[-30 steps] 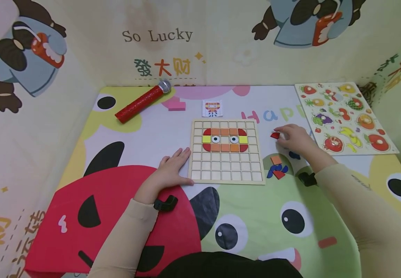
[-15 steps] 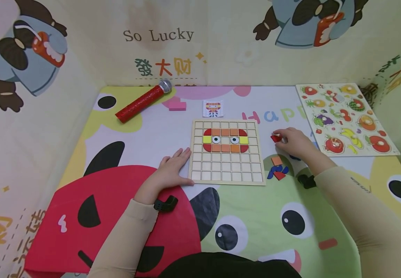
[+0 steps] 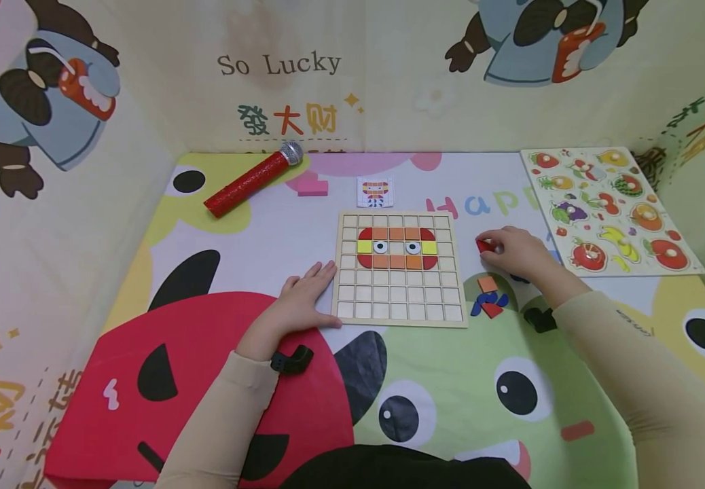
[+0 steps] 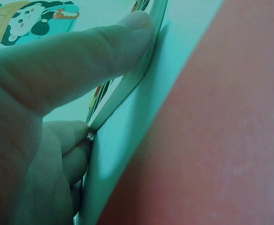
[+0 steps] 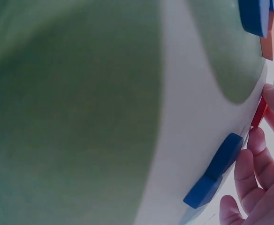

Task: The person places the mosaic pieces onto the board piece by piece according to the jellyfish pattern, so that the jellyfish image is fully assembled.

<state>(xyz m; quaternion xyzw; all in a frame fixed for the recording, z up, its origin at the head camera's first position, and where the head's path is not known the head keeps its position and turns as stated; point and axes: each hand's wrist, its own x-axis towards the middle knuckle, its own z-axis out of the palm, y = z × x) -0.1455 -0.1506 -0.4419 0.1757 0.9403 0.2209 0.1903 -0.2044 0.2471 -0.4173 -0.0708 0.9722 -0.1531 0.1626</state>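
Observation:
A wooden grid board (image 3: 401, 320) lies on the table, with red, orange and yellow tiles and two eye tiles forming a face pattern. At its left edge rests my left hand (image 3: 296, 302), fingers extended and thumb against the frame; the left wrist view shows the thumb (image 4: 104, 51) along the board's side. My right hand (image 3: 520, 251) is to the right of the board, pinching a small red tile (image 3: 483, 245) between thumb and fingers. In the right wrist view the red tile (image 5: 259, 112) shows edge-on, partly covered by fingertips.
Loose blue, orange and red tiles (image 3: 492, 310) lie beside the board's lower right. More blue tiles (image 5: 214, 173) sit near my right hand. Behind the board are a pattern card (image 3: 375, 192), pink blocks (image 3: 312, 188) and a red microphone (image 3: 248, 183). A fruit puzzle board (image 3: 612, 210) lies at right.
My right hand has moved slightly toward me, and its fingers have shifted over the red tile, now covering more of it. The left hand stays at the board's edge.

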